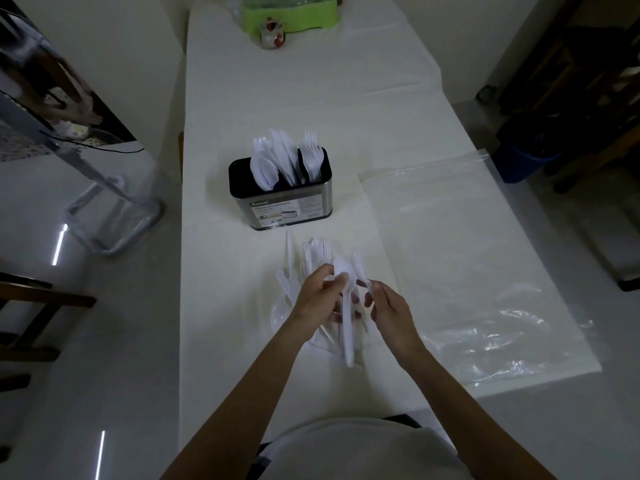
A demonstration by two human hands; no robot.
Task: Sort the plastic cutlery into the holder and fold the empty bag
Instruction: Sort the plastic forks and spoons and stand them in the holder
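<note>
A steel and black cutlery holder (280, 202) stands mid-table with white spoons, knives and forks upright in its compartments. In front of it lies a loose pile of white plastic cutlery (298, 268). Above that pile my left hand (318, 299) is closed around a bunch of cutlery with a white spoon (346, 306) on top, bowl pointing away. My right hand (391, 313) pinches another white piece at its fingertips, beside the left hand. The clear empty bag (467, 265) lies flat on the table's right side.
The white table (311, 98) runs away from me. A green tray (287, 12) and a small jar (272, 34) sit at its far end. A clothes rack stands on the floor at left, dark chairs at right.
</note>
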